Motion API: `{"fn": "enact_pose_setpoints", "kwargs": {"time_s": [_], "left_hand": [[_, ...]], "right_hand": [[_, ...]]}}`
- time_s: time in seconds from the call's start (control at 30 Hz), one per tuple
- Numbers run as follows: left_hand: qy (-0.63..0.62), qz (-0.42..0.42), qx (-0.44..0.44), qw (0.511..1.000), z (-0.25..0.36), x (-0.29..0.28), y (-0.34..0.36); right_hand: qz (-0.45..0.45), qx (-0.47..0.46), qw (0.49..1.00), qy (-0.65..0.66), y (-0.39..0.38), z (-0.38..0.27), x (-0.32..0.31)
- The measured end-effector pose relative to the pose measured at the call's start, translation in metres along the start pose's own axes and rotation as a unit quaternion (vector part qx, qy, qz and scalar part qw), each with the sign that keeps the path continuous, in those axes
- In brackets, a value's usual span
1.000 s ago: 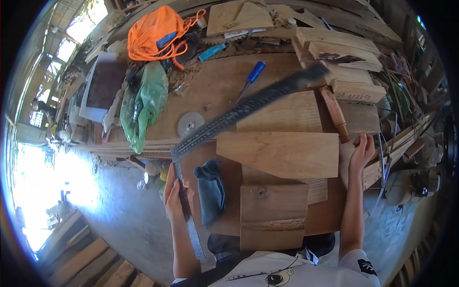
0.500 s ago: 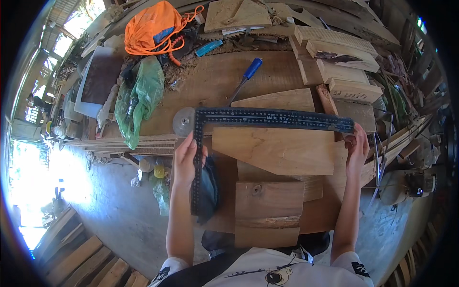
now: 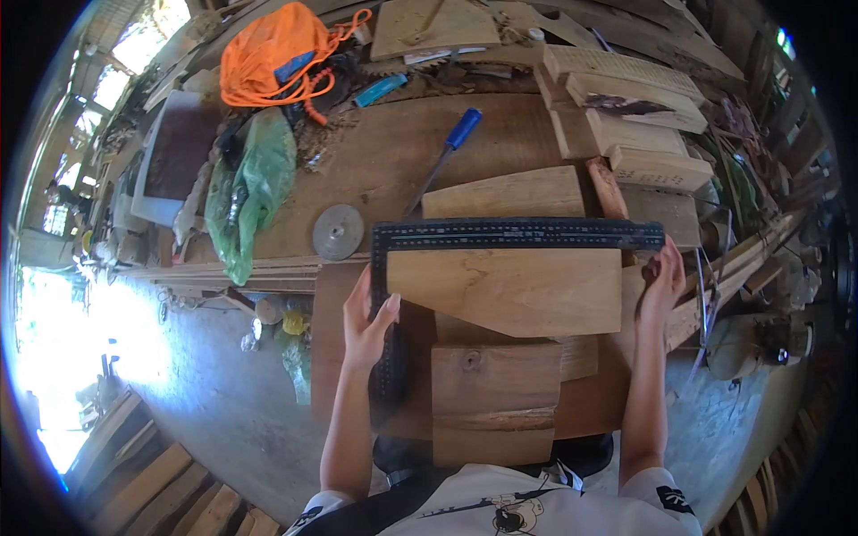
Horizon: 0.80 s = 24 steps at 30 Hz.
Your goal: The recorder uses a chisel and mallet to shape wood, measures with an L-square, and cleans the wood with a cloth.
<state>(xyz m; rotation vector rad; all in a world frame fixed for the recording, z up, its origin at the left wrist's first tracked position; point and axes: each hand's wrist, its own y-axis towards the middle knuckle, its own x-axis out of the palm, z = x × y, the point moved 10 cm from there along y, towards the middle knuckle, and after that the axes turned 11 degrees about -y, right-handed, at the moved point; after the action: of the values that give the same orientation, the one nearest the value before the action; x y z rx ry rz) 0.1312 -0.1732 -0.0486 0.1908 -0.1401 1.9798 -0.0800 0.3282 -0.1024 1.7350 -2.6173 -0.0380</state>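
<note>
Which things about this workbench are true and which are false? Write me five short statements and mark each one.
1. The left hand holds one arm of the black L-shaped ruler. True.
2. The green bag lies to the left of the round disc. True.
3. The right hand is on the green bag. False: it is at the right end of the ruler's long arm.
4. The orange bag lies on the floor. False: it lies toward the far side of the workbench.
5. The blue-handled tool lies beyond the ruler, as seen from the person. True.
</note>
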Motion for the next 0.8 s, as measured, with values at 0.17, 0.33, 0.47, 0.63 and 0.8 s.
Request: {"fn": "enact_pose_setpoints", "kwargs": {"time_s": [0.17,0.33,0.47,0.63,0.8], "left_hand": [[0.077,0.008,0.016,0.997,0.004,0.009,0.004],[0.066,0.020,-0.009,0.998,0.003,0.006,0.002],[0.075,0.027,-0.014,0.997,0.004,0.005,0.003],[0.072,0.032,-0.017,0.997,0.001,0.004,0.003],[0.093,0.021,0.031,0.995,0.008,0.006,0.005]], "right_hand": [[-0.007,-0.072,0.997,-0.034,-0.005,-0.001,0.009],[0.000,-0.084,0.995,-0.047,-0.002,-0.003,0.009],[0.012,-0.051,0.998,-0.026,-0.001,-0.003,0.002],[0.007,-0.076,0.996,-0.047,0.000,-0.015,-0.001],[0.001,-0.092,0.995,-0.028,0.004,-0.021,-0.001]]}}
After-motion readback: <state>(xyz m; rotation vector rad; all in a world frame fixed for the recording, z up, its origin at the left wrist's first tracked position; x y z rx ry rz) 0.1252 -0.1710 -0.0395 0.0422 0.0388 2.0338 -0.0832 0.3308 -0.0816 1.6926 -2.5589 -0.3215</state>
